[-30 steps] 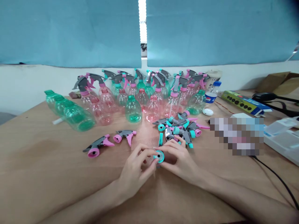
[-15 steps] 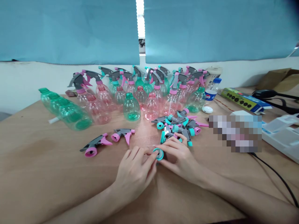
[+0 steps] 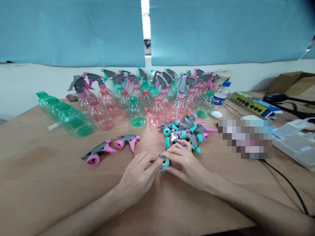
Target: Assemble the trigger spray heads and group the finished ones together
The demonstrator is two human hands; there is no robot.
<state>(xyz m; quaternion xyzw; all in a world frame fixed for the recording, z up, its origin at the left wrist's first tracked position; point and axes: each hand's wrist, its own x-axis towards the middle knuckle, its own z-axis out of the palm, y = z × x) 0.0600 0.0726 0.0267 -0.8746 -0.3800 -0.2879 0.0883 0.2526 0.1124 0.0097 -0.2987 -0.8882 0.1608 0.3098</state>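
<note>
My right hand (image 3: 183, 162) is closed around a trigger spray head with a turquoise collar (image 3: 164, 162), its round opening turned toward me. Most of its body is hidden by my fingers. My left hand (image 3: 140, 172) has thumb and fingertips pinched at the left rim of that collar; whatever lies between them is too small to make out. Just beyond my right fingers is a pile of grey spray heads (image 3: 190, 131) with turquoise and pink parts. Two pink-collared spray heads, one nearer (image 3: 98, 153) and one farther (image 3: 128, 141), lie left of my hands.
Behind stand several pink and green bottles, many with spray heads fitted; an open green bottle (image 3: 136, 113) is in front. More green bottles (image 3: 65, 114) are at left. To the right are a white oval object (image 3: 216, 114), a yellow-green box (image 3: 252, 104), a plastic organizer (image 3: 295, 137) and a black cable (image 3: 286, 177).
The view has shifted slightly. My left thumb has moved from the middle of the collar's opening toward its left rim. My right hand still holds the spray head.
</note>
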